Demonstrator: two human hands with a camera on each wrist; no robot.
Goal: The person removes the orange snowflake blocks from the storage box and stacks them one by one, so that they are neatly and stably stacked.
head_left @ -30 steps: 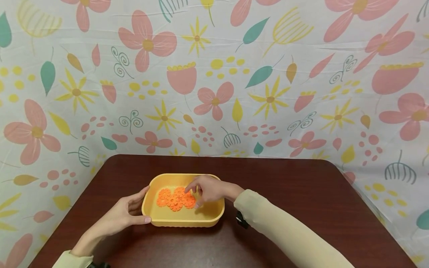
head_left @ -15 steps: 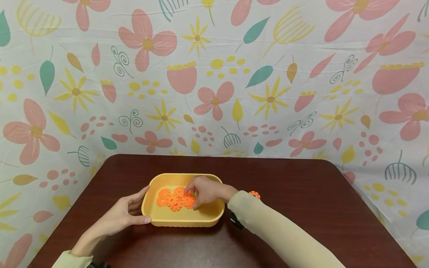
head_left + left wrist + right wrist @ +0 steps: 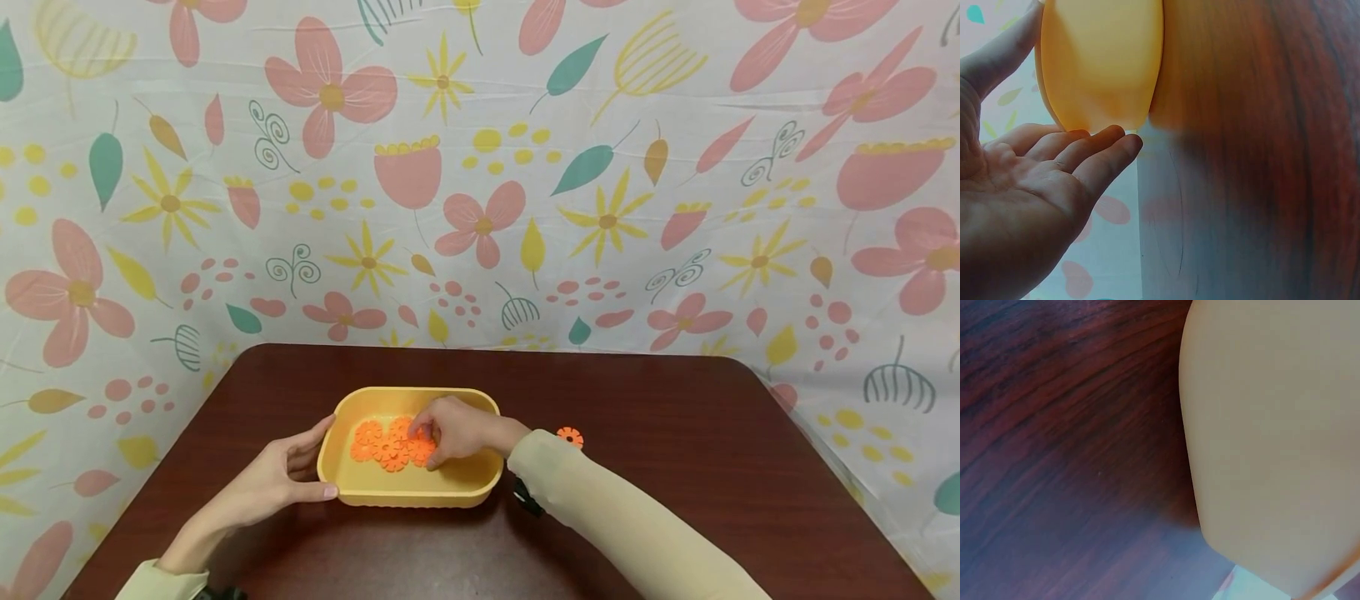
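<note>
A shallow yellow plastic tray (image 3: 405,498) sits on the table, with several orange flower-shaped notched discs (image 3: 386,450) overlapping on its floor. My left hand (image 3: 266,479) holds the tray's left end, thumb at the near corner and fingertips at the far one. In the left wrist view, the fingers of the left hand (image 3: 1041,181) lie against the tray's end wall (image 3: 1104,69). My right hand (image 3: 461,429) reaches in over the right rim, its thumb and index finger curled about the rightmost disc (image 3: 421,452). Its other fingers are hidden behind the hand. The right wrist view shows only the tray's outer wall (image 3: 1272,437) and table.
One orange disc (image 3: 570,437) lies on the dark brown table (image 3: 645,400) right of the tray, partly behind the right sleeve (image 3: 600,508). A flower-printed cloth (image 3: 480,317) hangs behind the table.
My right hand has shifted slightly left and its fingertips have come down around the rightmost disc. The sleeve's shift uncovered the disc on the table. My left hand and the tray stay put.
</note>
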